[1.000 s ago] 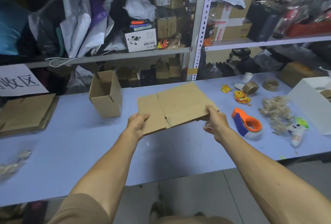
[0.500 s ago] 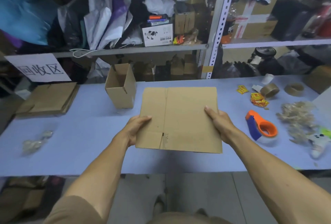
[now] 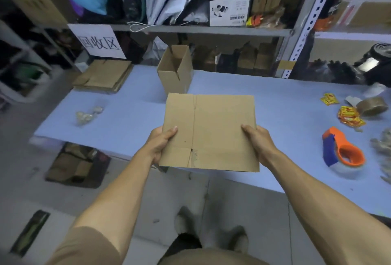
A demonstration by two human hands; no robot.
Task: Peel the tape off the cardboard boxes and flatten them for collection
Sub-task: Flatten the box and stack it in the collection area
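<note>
Gripping the flattened box (image 3: 211, 131) by its side edges above the near edge of the table (image 3: 275, 116), the left hand (image 3: 161, 146) and right hand (image 3: 257, 145) (thumbs on top) could let it spring open or slide before reaching the flat stack (image 3: 103, 76)

1. An orange and blue tape dispenser (image 3: 342, 150) lies on the blue worktop (image 3: 127, 116) at the right.
2. A brown tape roll (image 3: 372, 107) sits beyond it, beside yellow packets (image 3: 350, 116).
3. A white sign (image 3: 97, 41) hangs from the shelf (image 3: 211, 30).
</note>
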